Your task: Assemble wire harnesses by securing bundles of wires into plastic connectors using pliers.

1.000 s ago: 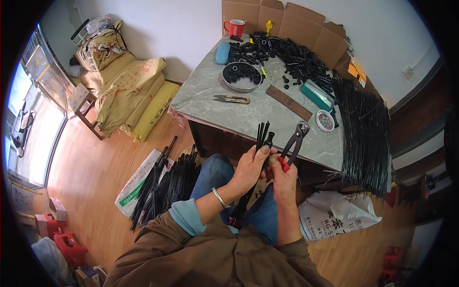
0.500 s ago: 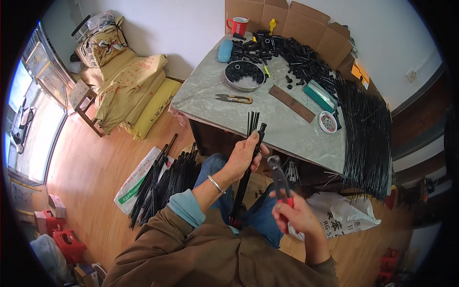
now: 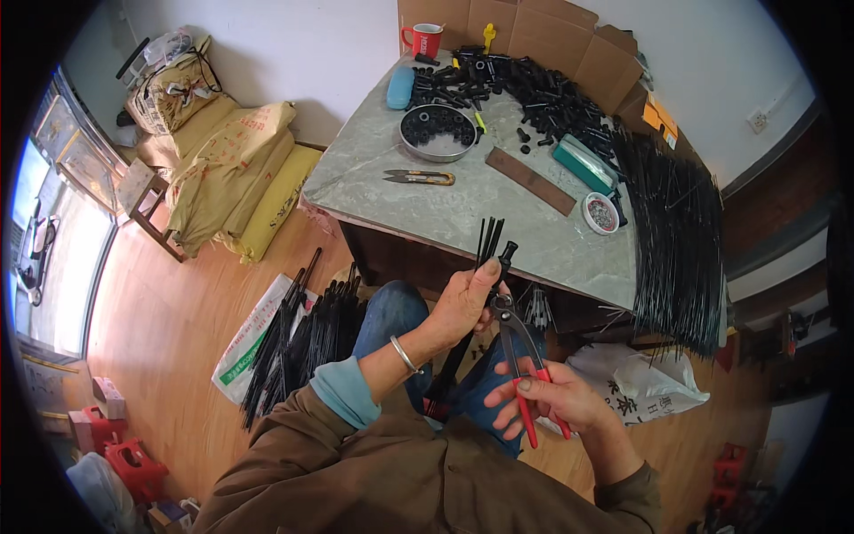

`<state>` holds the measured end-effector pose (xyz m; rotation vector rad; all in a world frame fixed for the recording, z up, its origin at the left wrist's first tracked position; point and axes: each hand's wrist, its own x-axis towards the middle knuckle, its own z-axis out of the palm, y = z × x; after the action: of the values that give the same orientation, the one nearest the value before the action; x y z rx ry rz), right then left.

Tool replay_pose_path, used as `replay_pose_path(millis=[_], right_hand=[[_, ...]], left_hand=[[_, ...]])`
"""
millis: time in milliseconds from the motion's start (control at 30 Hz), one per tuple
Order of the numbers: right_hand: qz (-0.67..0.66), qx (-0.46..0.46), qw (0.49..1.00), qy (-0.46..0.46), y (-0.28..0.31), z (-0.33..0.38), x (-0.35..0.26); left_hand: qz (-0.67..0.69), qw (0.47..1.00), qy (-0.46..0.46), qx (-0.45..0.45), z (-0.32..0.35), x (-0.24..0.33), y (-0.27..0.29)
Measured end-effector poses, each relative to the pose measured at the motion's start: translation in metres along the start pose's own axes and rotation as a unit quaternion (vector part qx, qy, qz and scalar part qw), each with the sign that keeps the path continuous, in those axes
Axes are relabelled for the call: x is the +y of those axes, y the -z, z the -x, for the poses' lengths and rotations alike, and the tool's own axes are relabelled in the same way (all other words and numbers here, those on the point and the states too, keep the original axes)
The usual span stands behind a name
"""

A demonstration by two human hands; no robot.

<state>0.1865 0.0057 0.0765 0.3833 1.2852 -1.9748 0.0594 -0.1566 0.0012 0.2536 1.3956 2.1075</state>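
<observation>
My left hand is closed round a bundle of thin black rods, their tips standing up past my thumb. A black tube-shaped fitting juts out beside them in the same grip. Below that hand, a dark shaft runs down between my knees. Red-handled pincers are in my right hand, with the handles spread apart. Their jaws reach up to the fitting just under my left fingers; whether they touch it I cannot tell.
On the grey table are thread snips, a metal bowl of black parts, a brown strip, a green box and heaped black fittings. Long black rods overhang the right edge. More rods lie on the floor, left.
The pincers have come up and left to my left hand, and their handles have spread. My left hand has shifted slightly right with the rods and fitting. The view has shifted slightly.
</observation>
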Motion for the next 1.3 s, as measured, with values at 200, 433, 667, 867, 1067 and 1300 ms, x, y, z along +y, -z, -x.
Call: replay_pose_path(millis=[200,433,667,867,1067,1300], right_hand=[[-0.033,-0.016,0.997,-0.072,-0.005,0.014,-0.019],[0.536,0.155,0.829,0.028,-0.007,-0.004,-0.024],[0.304,0.073,0.950,0.017,0.001,0.008,-0.032],[0.317,0.079,0.943,-0.071,0.003,0.016,-0.049],[0.309,0.088,0.944,-0.076,-0.004,0.016,-0.049],[0.610,0.220,0.759,0.063,0.020,-0.013,-0.031]], left_hand=[[-0.005,1.000,-0.009,0.002,0.008,0.003,-0.005],[0.029,1.000,0.005,0.004,0.007,0.003,0.001],[0.042,0.999,0.004,0.000,-0.003,0.000,0.010],[0.048,0.998,0.030,-0.011,-0.001,0.001,-0.001],[0.033,0.999,0.008,-0.019,0.002,0.003,-0.008],[-0.026,0.997,-0.053,0.056,-0.008,-0.004,-0.013]])
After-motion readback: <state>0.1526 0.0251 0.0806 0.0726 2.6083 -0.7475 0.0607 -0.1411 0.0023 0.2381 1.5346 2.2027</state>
